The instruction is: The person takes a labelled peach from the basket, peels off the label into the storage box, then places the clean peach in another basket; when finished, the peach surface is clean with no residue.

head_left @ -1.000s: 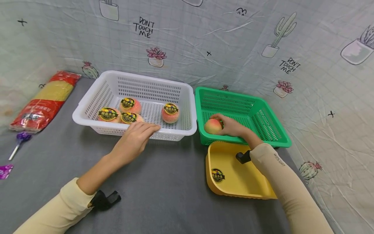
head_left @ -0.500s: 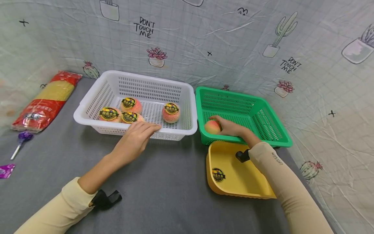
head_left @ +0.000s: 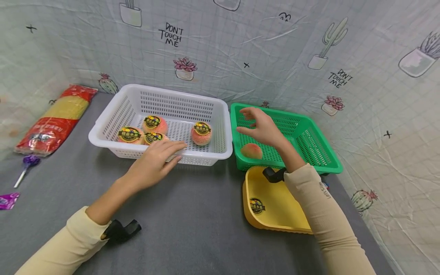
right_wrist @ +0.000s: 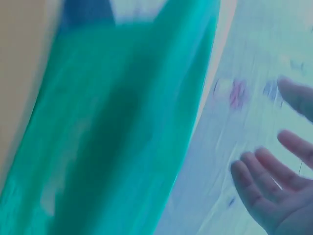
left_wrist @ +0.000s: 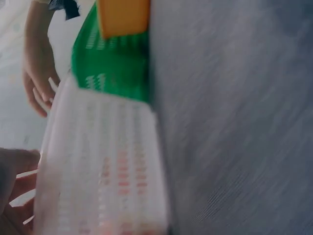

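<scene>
Between transfers, by the look of it: one peach (head_left: 251, 150) lying bare in the near-left corner of the green basket (head_left: 323, 165), four labelled peaches (head_left: 201, 133) waiting in the white basket (head_left: 103, 142) at nine o'clock of it; next, probably a reach across for another. Right hand (head_left: 262, 128) hovering above the peach, fingers spread, grasping nothing; left hand (head_left: 156, 160) resting flat on the white basket's near rim, fingers straight, nothing clasped.
</scene>
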`<state>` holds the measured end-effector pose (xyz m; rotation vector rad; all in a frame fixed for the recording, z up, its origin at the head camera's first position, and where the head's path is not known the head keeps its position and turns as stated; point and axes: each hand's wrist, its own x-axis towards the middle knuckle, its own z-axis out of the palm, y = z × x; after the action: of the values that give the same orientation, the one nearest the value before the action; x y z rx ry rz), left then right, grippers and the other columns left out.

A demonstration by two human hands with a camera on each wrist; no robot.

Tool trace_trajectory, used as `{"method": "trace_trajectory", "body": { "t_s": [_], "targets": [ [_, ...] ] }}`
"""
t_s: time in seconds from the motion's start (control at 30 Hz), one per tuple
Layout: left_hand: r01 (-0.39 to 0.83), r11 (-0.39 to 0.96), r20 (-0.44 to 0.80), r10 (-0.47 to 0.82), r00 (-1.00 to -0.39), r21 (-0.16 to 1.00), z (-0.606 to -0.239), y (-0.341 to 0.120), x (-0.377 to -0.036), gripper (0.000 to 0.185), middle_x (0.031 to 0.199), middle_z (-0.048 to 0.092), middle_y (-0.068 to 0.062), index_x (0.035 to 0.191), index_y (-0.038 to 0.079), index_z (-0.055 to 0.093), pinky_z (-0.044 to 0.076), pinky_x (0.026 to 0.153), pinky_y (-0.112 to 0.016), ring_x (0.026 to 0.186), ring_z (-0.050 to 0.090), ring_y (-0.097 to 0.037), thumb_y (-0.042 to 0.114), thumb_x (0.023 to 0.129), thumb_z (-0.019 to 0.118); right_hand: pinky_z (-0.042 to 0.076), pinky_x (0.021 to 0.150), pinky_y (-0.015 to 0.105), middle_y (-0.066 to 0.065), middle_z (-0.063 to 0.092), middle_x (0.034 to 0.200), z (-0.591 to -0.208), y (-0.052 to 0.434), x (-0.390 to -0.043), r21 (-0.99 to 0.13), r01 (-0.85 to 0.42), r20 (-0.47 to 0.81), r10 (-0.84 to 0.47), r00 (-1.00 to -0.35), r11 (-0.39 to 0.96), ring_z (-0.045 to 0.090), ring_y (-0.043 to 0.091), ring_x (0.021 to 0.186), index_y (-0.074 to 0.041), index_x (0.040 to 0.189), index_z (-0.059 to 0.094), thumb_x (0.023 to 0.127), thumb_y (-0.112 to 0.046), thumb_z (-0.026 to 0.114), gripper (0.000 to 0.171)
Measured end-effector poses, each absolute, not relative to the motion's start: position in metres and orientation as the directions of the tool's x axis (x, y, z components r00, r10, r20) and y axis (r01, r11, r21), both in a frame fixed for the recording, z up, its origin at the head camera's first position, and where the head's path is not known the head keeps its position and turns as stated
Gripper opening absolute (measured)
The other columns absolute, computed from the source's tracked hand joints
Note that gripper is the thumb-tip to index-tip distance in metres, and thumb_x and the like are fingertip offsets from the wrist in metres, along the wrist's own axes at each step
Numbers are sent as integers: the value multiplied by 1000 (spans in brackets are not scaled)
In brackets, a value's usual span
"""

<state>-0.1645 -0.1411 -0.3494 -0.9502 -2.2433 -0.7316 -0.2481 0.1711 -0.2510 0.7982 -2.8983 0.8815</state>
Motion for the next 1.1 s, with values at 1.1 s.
{"method": "trace_trajectory", "body": {
  "t_s": [1.1],
  "targets": [
    [49,639,164,-122,-979,768,-328,-271,-189,50,151,19,-27,145,-5,28,20,102,-64,136,17,-46,14,100,38,40,98,41,22,25,144,-323,49,-286,-411,-318,-182,-419,-890,854,41,32,122,-11,152,12,77,-18,80,102]
  ]
}}
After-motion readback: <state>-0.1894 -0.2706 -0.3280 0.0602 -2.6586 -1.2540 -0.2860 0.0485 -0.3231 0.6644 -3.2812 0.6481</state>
